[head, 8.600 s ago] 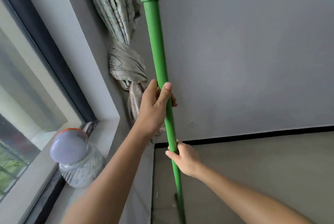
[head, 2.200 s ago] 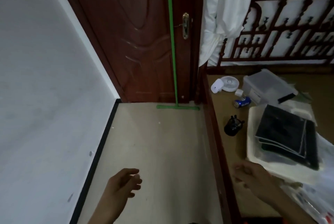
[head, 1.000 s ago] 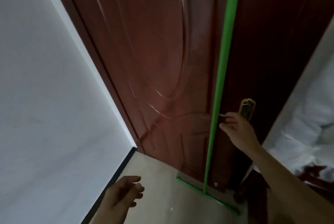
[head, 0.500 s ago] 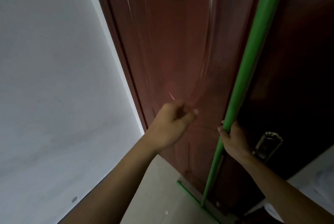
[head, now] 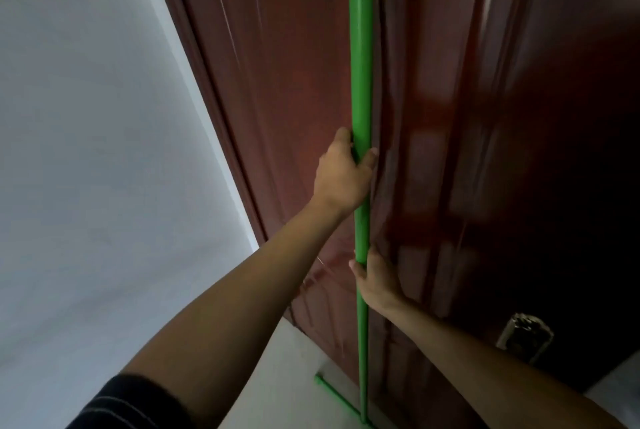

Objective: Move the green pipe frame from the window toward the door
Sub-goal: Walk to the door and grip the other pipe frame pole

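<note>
Half a second ago only the right hand (head: 375, 281) held on; now the left hand (head: 343, 174) has joined it higher up, each grip closed around the upright bar of the green plastic pipe frame (head: 361, 82). Stacking the hands likely steadies a tall, top-heavy frame. Its upright runs above and below both grips, foot on the pale floor (head: 304, 352), standing just before the dark red wooden door (head: 450, 117).
</note>
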